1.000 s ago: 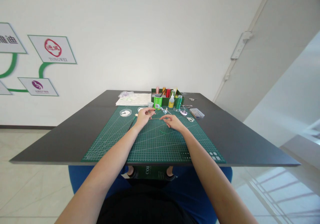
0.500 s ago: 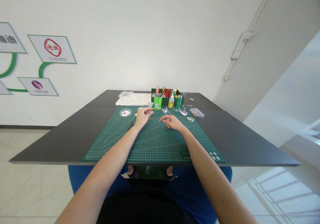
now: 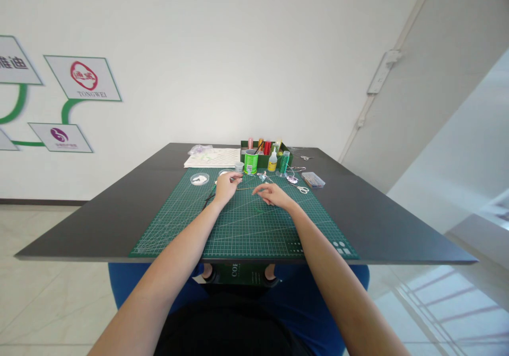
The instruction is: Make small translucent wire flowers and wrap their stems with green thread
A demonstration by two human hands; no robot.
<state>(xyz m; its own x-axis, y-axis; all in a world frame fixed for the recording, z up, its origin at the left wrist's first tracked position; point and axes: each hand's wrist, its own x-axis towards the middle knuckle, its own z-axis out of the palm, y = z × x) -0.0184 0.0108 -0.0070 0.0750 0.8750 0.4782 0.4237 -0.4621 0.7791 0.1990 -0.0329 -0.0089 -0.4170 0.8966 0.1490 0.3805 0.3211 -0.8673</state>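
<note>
My left hand (image 3: 227,187) is over the green cutting mat (image 3: 254,234), thumb and fingers pressed together. What they pinch is too small to make out. Opposite it, my right hand (image 3: 273,194) has its fingers bent and drawn together; anything between them is too fine to see. A thin brownish stick (image 3: 245,188) spans the gap between the two hands, and I cannot tell whether either one grips it. Below the right hand, a bit of green thread (image 3: 258,210) rests on the mat. Dark slender tools (image 3: 207,200) lie beside my left wrist, partly hidden.
Behind the hands are a bright green can (image 3: 251,162), a yellow-labelled glue bottle (image 3: 272,162) and a dark green box (image 3: 292,158) of thread spools. White-handled scissors (image 3: 303,190) and a clear case (image 3: 313,180) lie right. A round dish (image 3: 199,179) is left.
My left hand's fingertips have shifted slightly, and the small dark tip at them shows less. My right hand has moved a touch left. Other things stay put.
</note>
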